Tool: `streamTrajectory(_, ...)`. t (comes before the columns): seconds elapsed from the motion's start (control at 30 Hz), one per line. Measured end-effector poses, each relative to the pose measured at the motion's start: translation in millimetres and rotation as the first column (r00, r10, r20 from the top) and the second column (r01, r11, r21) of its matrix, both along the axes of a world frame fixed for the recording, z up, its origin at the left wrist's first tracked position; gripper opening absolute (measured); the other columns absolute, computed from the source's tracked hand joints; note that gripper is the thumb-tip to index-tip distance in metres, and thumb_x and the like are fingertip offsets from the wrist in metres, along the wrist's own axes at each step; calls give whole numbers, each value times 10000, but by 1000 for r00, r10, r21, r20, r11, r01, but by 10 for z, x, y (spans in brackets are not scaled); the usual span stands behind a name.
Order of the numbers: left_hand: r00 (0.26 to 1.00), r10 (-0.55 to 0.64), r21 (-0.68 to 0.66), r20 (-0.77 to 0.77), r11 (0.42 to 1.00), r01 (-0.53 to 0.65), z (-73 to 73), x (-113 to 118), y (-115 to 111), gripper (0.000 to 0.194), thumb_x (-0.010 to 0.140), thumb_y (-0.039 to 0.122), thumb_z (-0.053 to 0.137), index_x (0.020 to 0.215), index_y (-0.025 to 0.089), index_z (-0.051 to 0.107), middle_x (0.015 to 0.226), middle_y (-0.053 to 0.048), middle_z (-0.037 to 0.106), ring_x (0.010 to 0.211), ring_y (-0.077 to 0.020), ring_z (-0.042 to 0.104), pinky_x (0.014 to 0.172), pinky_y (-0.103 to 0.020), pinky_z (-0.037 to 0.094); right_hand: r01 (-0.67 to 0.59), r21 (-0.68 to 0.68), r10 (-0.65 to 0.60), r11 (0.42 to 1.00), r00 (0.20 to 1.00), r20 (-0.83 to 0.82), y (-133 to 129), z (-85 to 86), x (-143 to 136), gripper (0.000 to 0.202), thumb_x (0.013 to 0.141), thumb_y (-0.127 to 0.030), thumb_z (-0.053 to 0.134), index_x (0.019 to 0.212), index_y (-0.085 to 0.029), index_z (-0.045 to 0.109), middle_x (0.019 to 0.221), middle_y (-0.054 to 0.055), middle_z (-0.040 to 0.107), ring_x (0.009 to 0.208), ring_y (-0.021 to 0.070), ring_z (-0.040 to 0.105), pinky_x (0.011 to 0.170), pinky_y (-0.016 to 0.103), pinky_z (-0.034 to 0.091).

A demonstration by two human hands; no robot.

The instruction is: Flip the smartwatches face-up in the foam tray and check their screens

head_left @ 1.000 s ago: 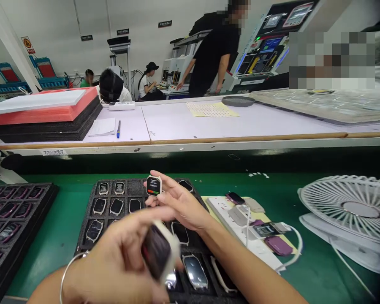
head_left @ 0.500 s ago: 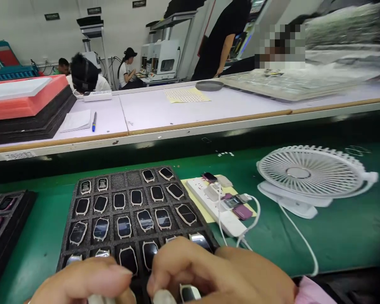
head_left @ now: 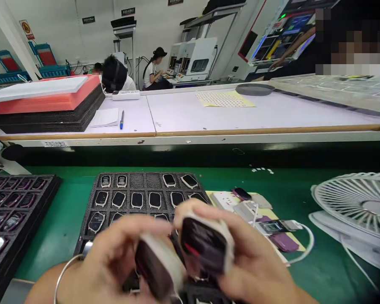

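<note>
– Both hands sit higher than half a second ago, up from the bottom edge of view. Grip?
– Left hand (head_left: 114,253): fingers curled round a pale-cased watch (head_left: 160,266), pinching it; blurred, thumb contact can't be told.
– Other side?
– Right hand (head_left: 255,257) pinches a second pale watch (head_left: 205,245) between fingers and thumb; dark screen, red streak.
– Position?
– Side by side above the near part of a black foam tray (head_left: 145,180), more watches (head_left: 155,200) in its rows. Well left, purple-cased watches (head_left: 27,199); at right, white power strip (head_left: 221,201), then fan (head_left: 378,209).
</note>
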State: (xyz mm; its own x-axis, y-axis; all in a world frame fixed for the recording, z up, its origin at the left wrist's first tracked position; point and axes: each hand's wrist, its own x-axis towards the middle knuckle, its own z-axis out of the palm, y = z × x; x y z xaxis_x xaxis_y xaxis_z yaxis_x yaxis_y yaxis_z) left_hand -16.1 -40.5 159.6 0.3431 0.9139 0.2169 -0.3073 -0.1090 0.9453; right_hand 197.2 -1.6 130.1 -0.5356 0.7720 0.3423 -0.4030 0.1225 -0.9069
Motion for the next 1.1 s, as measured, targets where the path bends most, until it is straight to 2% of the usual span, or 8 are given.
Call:
streamTrajectory(0.07, 987, 161, 20, 20, 987, -161, -75, 27, 171, 595, 732, 73, 792, 1234, 350, 629, 943, -4, 711, 767, -125, 686, 659, -177, 548, -29, -119, 23, 993, 998, -50, 185, -28, -88, 530, 854, -449, 767, 1352, -424, 588, 1162, 73, 643, 625, 149, 626, 607, 328, 558)
streamTrajectory(0.17, 931, 364, 11, -29, 931, -364, -228, 40, 542, 548, 746, 125, 784, 1239, 264, 588, 965, -20, 692, 839, -130, 671, 751, -206, 552, -1, -288, -34, 958, 993, -115, 501, -99, -186, 548, 820, -365, 812, 1329, -340, 612, 1150, 67, 675, 707, 154, 649, 741, 365, 578)
streamTrajectory(0.27, 897, 432, -20, -90, 900, -436, -381, 15, 838, 584, 717, 164, 790, 1246, 224, 550, 1019, -38, 684, 906, -145, 655, 802, -234, 534, -30, -394, -40, 919, 985, -166, 698, -173, -239, 543, 780, -272, 834, 1287, -280, 639, 1143, 70, 695, 799, 160, 670, 812, 346, 564)
streamTrajectory(0.4, 901, 420, -84, -105, 899, -429, -514, -13, 967, 629, 683, 173, 793, 1255, 199, 533, 1053, -45, 667, 922, -150, 653, 826, -254, 525, -57, -478, -42, 876, 980, -194, 788, -265, -272, 469, 805, -283, 801, 1246, -223, 652, 1094, 84, 719, 782, 158, 678, 783, 315, 545)
streamTrajectory(0.53, 920, 379, -146, -97, 909, -390, -526, 0, 947, 657, 706, 192, 762, 1314, 198, 512, 1072, -44, 661, 732, -110, 657, 699, -246, 535, -50, -537, -56, 842, 982, -180, 848, -341, -287, 385, 864, -375, 742, 1197, -197, 671, 1047, 90, 729, 736, 161, 681, 723, 306, 534)
streamTrajectory(0.67, 937, 346, -201, -58, 915, -350, -471, 4, 911, 610, 751, 263, 748, 1319, 193, 537, 1067, -56, 678, 728, -140, 691, 732, -300, 564, -39, -528, -56, 848, 985, -163, 891, -370, -284, 369, 878, -394, 721, 1187, -200, 671, 1056, 93, 729, 728, 164, 679, 707, 312, 527)
streamTrajectory(0.8, 945, 327, -224, -11, 920, -321, -439, -8, 891, 516, 779, 346, 741, 1250, 191, 599, 1043, -52, 684, 721, -169, 712, 726, -322, 568, -13, -505, -72, 863, 986, -150, 903, -373, -280, 404, 831, -437, 766, 1152, -205, 682, 1045, 83, 733, 700, 158, 670, 673, 293, 509)
streamTrajectory(1.1, 943, 331, -235, -9, 916, -324, -509, -23, 933, 446, 783, 410, 726, 1147, 173, 624, 974, -38, 667, 686, -164, 692, 671, -303, 542, 33, -515, -117, 856, 984, -131, 996, -486, -317, 320, 835, -381, 763, 1096, -204, 709, 994, 68, 720, 712, 144, 631, 628, 261, 488)
